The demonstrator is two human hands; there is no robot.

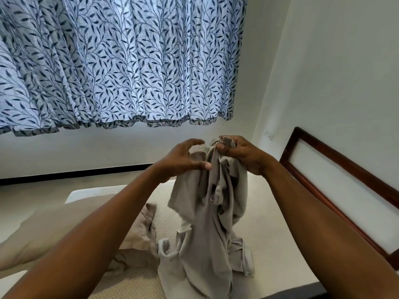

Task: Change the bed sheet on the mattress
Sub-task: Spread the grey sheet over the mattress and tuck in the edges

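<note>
Both bare forearms rise from the lower corners and meet at the frame's centre. The right hand (238, 153) grips the bunched top of the bed sheet (207, 223), its fingers (224, 147) curled round the cloth. Just left of it, the left hand (183, 157) cups the same bunch, thumb pressed on the fabric, index finger arched above.

Bare forearms (97, 223); left hand (183, 160), right hand (241, 154) seemingly ungloved.
</note>
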